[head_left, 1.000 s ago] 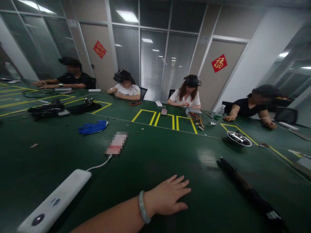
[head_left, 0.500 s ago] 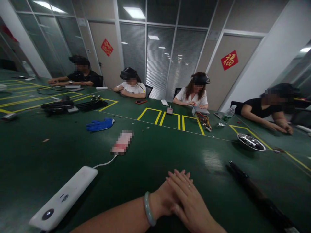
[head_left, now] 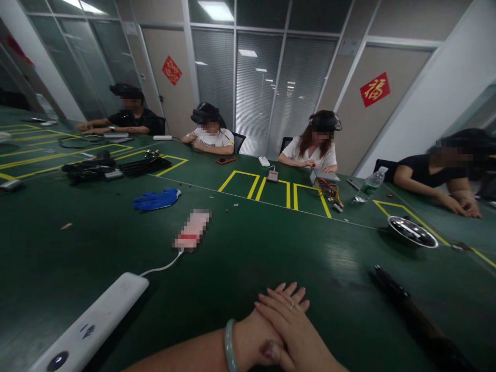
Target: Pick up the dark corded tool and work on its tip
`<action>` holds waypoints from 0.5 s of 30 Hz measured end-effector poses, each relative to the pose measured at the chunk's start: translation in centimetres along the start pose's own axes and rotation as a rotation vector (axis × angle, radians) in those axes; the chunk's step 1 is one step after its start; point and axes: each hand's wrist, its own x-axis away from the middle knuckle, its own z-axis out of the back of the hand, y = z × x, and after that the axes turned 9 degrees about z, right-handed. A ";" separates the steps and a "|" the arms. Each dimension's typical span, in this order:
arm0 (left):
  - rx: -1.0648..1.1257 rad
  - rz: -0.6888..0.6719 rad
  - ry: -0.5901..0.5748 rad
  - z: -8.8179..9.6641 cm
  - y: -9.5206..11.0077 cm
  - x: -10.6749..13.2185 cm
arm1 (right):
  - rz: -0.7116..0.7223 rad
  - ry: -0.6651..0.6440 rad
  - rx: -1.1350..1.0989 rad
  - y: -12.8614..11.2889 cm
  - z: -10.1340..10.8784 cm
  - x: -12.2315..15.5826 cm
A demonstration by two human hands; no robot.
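Note:
My left hand [head_left: 253, 330] rests low over the green table, palm down, a pale jade bangle [head_left: 230, 345] around its wrist. Its fingertips reach forward, stretched out; the rest of its fingers is hidden. Across its back lies my right hand [head_left: 296, 323], fingers extended and a thin ring [head_left: 292, 306] on one of them. The right thumb bends beside the left hand near the wrist. Neither hand holds an object. Left of them are a long white device [head_left: 95, 320] and, cabled to it, a blurred pink phone-like slab [head_left: 192, 230].
Right of my hands lies a long black rod-like object [head_left: 411, 305]. Farther off are a shiny metal bowl [head_left: 413, 231], a water bottle [head_left: 370, 186], a blue glove [head_left: 157, 199] and black equipment [head_left: 91, 168]. Several people wearing headsets sit around the green table [head_left: 232, 253].
My right hand has shifted slightly left and down across the left hand, and more of the left fingertips shows. The whole view has moved a little.

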 end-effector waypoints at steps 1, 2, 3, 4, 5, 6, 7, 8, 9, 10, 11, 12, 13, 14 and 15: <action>0.033 0.007 -0.035 0.8 0.2 0.1 | -0.011 -0.001 -0.007 -0.1 0.0 0.0; 0.065 0.019 -0.063 1.8 0.5 0.3 | -0.028 -0.005 -0.014 -0.1 0.0 0.1; 0.089 0.017 -0.071 3.1 0.9 0.6 | -0.052 -0.012 -0.014 -0.1 0.2 0.2; 0.113 0.005 -0.062 4.6 1.4 0.9 | -0.089 -0.012 0.004 0.1 0.6 0.5; 0.135 -0.004 -0.045 6.1 1.9 1.3 | -0.141 0.000 0.044 0.5 1.1 0.9; 0.154 -0.018 -0.041 7.5 2.4 1.6 | -0.212 0.028 0.105 1.2 1.9 1.6; 0.168 0.007 -0.028 8.8 2.8 1.9 | -0.300 0.075 0.188 2.1 2.8 2.7; 0.182 0.028 -0.039 9.9 3.2 2.0 | -0.411 0.138 0.284 3.3 3.8 4.2; 0.198 0.047 -0.057 10.8 3.5 2.1 | -0.534 0.210 0.384 4.6 4.8 6.0; 0.216 0.054 -0.071 11.4 3.7 2.2 | -0.670 0.286 0.483 6.0 5.8 8.3; 0.232 0.053 -0.091 11.8 3.8 2.1 | -0.823 0.367 0.583 7.3 6.6 10.9; 0.246 0.047 -0.107 11.9 3.8 2.1 | -0.970 0.429 0.666 8.6 7.3 13.7; 0.255 0.039 -0.118 12.0 3.8 2.1 | -1.106 0.469 0.733 9.7 7.7 16.6; 0.257 0.033 -0.127 11.9 3.7 2.0 | -1.218 0.500 0.780 10.6 7.9 19.5; 0.254 0.031 -0.128 11.8 3.6 2.0 | -1.283 0.530 0.806 11.4 7.9 22.1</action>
